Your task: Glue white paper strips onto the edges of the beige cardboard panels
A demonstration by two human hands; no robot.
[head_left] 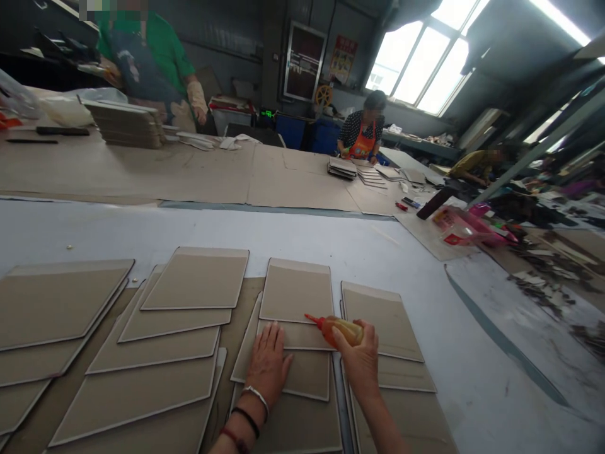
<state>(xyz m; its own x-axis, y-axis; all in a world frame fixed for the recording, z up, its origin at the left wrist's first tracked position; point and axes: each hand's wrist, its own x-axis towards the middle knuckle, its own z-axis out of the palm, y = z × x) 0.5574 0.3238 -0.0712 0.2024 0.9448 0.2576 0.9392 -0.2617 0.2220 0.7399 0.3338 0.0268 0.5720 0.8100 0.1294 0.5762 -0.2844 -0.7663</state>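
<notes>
Glue bottle [341,330] over overlapped boards [295,291]

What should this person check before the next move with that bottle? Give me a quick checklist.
1. The left hand lies flat on the panel, pinning it: ok.
2. The right hand is closed around the bottle: ok.
3. The bottle holds liquid: ok, amber fill shows.
4. The nozzle points left, at the lower edge of the upper panel: ok.
5. The nozzle tip is open and unclogged: cannot tell.
</notes>
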